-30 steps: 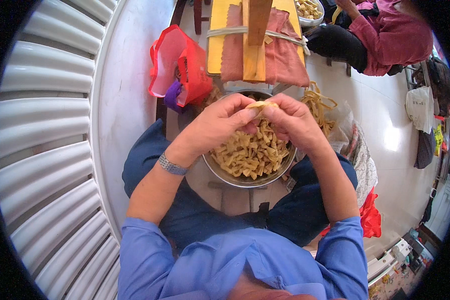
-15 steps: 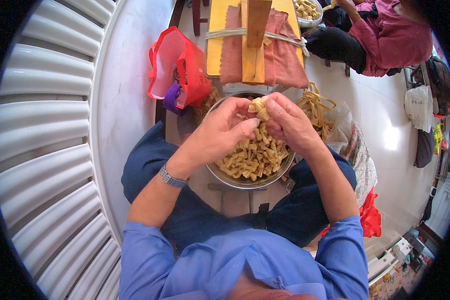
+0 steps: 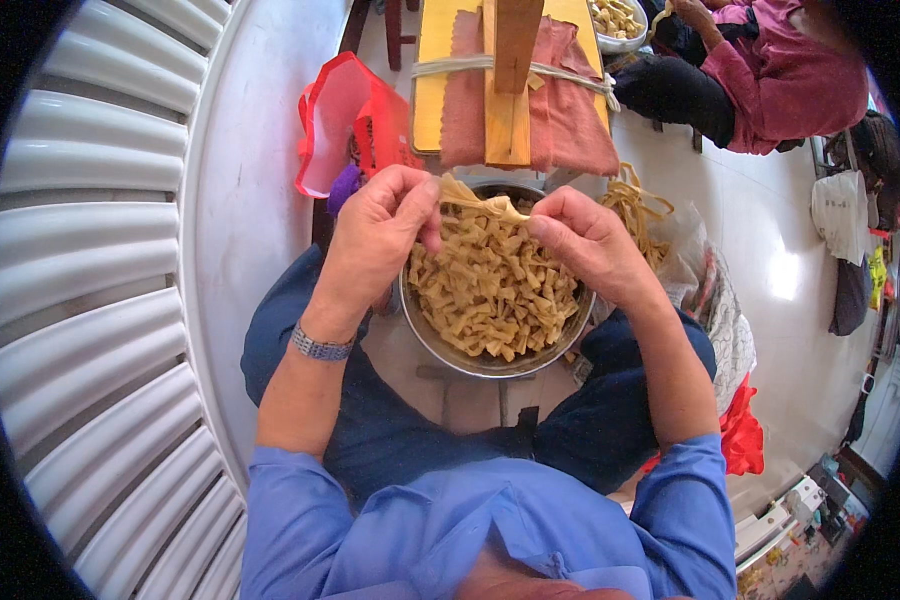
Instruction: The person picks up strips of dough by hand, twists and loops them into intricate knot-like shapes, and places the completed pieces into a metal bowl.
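A pale yellow tofu skin strip (image 3: 478, 203) is stretched between my hands, with a knot in it. My left hand (image 3: 382, 222) pinches its left end between thumb and fingers. At the other end, my right hand (image 3: 585, 243) grips it, thumb pressed against the fingers. Just below them stands a round metal bowl (image 3: 448, 361) between my knees, filled with small tofu skin knots (image 3: 500, 285). Long loose tofu skin strips (image 3: 632, 213) lie to the right of the bowl.
Ahead is a yellow board (image 3: 576, 12) with a reddish cloth (image 3: 573, 130) and wooden block (image 3: 507, 125) tied on. A red bag (image 3: 382, 125) stands left, near a white radiator (image 3: 90, 235). At the upper right, a person (image 3: 785, 85) sits by another bowl (image 3: 622, 44).
My hands have moved apart, the left one up and to the left. The strip, bunched between my fingers before, is now drawn out lengthwise with a knot in it.
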A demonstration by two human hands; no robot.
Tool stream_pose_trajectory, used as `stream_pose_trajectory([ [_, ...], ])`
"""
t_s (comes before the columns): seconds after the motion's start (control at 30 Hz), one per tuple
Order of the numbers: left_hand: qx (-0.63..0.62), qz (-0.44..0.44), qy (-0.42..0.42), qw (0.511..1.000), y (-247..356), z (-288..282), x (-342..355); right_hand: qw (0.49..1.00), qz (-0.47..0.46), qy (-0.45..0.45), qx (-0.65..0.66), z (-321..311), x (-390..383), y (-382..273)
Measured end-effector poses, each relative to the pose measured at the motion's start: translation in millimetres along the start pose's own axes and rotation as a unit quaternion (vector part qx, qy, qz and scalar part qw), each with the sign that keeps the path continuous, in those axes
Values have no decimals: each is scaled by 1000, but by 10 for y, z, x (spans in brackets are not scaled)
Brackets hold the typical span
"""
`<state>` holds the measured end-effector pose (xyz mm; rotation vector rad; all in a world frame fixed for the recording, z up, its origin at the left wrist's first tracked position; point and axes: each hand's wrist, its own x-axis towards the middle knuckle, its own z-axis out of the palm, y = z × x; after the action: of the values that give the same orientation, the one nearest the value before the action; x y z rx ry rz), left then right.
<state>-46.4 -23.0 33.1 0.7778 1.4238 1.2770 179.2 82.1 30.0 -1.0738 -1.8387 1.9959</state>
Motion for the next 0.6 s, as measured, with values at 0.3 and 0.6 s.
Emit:
stream_pose_trajectory([
  [0.3, 473, 398, -11, 786, 23, 195, -19, 995, -52, 46, -77, 113, 38, 70],
  [0.6, 420, 170, -143, 880, -297, 327, -179, 986, -71, -15, -150, 252, -18, 125],
])
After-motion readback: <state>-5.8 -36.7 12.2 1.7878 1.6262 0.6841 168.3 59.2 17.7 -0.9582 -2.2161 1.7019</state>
